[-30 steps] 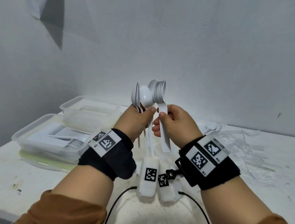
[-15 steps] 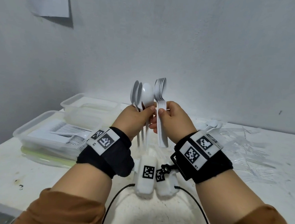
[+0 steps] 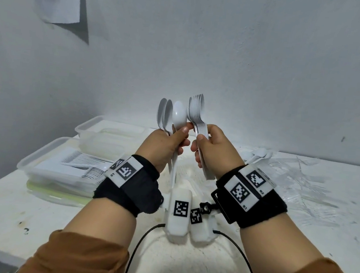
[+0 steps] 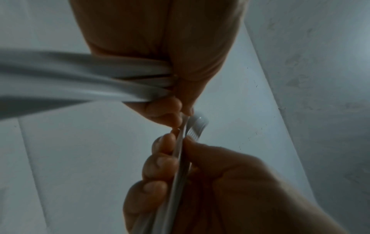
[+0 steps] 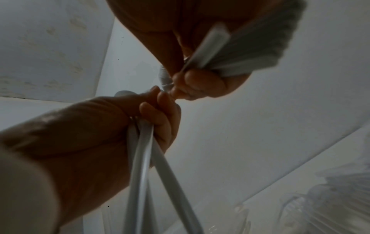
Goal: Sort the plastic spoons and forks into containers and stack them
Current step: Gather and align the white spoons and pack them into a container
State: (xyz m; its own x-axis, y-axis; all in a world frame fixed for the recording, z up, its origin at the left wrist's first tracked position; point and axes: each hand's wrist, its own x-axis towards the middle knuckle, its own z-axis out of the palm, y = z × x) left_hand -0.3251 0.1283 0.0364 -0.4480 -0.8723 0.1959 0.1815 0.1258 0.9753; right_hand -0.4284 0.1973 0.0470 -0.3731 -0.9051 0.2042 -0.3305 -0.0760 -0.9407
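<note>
both hands were up mid-sort. left hand (image 3: 167,144) fingers clamped on a few loose spoons (image 3: 172,116), right hand (image 3: 215,150) wrapped round a nested spoon stack (image 3: 196,111), bowls above the fingertips. next move probably meant nesting a loose one onto that stack.

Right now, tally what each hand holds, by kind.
loose spoons in left hand: 3
spoon stack in right hand: 1, too tightly nested to count singly
total: 4
</note>
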